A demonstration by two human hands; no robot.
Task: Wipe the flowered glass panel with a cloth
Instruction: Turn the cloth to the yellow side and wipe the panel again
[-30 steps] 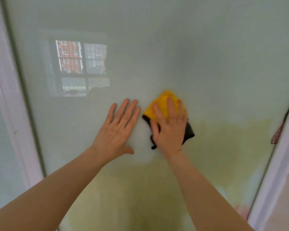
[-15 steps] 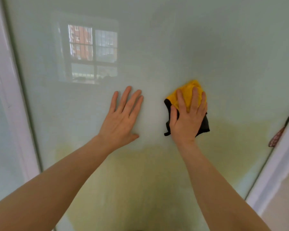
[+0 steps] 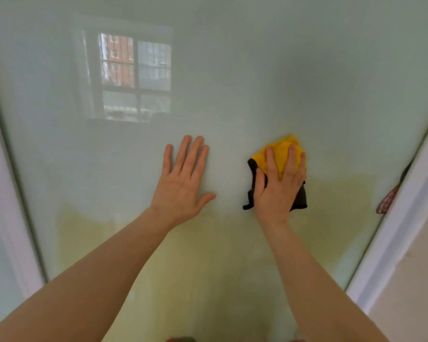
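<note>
A large pale green glass panel [image 3: 257, 70] fills the view, yellowish toward the bottom. My right hand [image 3: 279, 186] lies flat on a folded yellow and dark cloth [image 3: 282, 150] and presses it against the glass right of centre. My left hand [image 3: 182, 183] rests flat on the bare glass to the left of the cloth, fingers straight and together, thumb out. The two hands are a palm's width apart. No flower pattern shows in the part of the panel near the hands.
White frame posts border the panel at the left [image 3: 0, 193] and at the right [image 3: 405, 218]. A reflected window [image 3: 134, 75] shows in the glass at upper left. A small reddish patterned shape [image 3: 387, 199] sits at the panel's right edge.
My right hand has slid the cloth to the right across the glass, away from my left hand. The view has shifted, so the reflected window sits further right.
</note>
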